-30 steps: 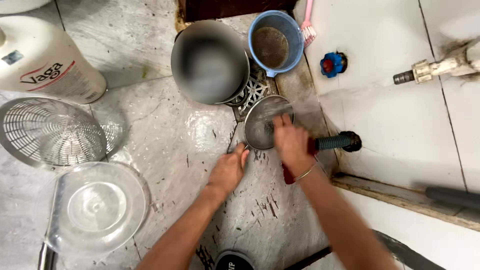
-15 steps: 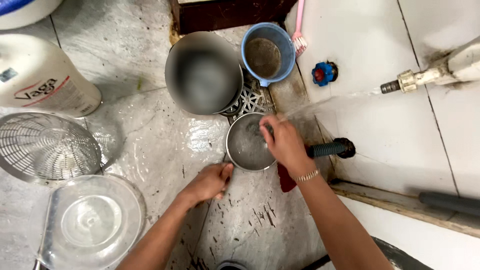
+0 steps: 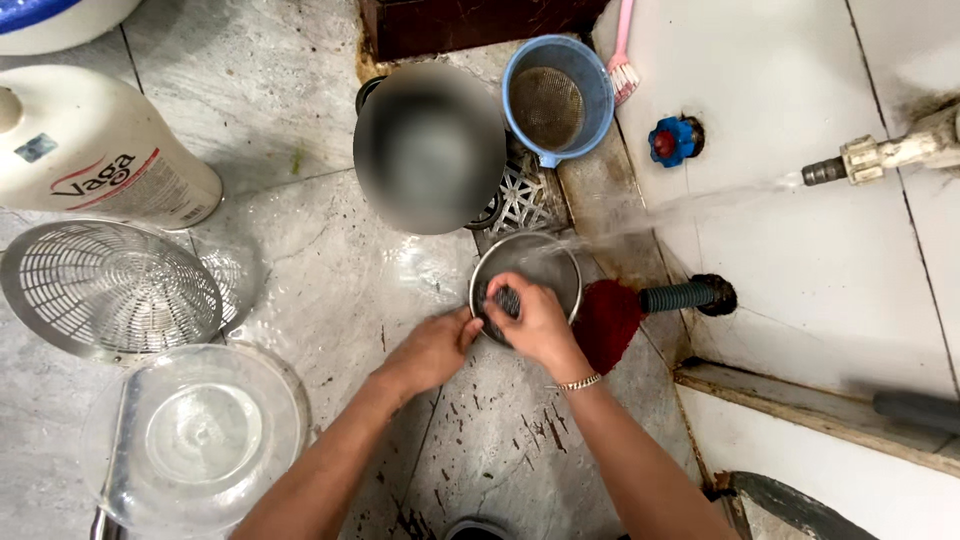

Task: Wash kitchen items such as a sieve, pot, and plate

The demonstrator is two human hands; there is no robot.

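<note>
right hand [image 3: 538, 322]: pressing a dark scrubber [image 3: 503, 300] into the small steel strainer bowl [image 3: 535, 262], fingers curled over it
left hand [image 3: 432, 350]: gripping the bowl's near-left rim, thumb at the edge
bowl location: sitting low on the wet stone floor [image 3: 330, 290], just in front of the drain grate [image 3: 520, 195], water stream [image 3: 690, 205] from the wall tap [image 3: 880, 155] landing in it
beside bowl: red brush [image 3: 610, 322] with dark ribbed handle lying just to its right
behind bowl: large steel pot [image 3: 430, 150] over the drain, blue plastic strainer [image 3: 558, 98] next to it, pink toothbrush [image 3: 622, 60] leaning on the wall
left side: white perforated round tray [image 3: 105, 290], clear glass lid [image 3: 200, 430] near it, white canister [image 3: 90, 150] lying further back
</note>
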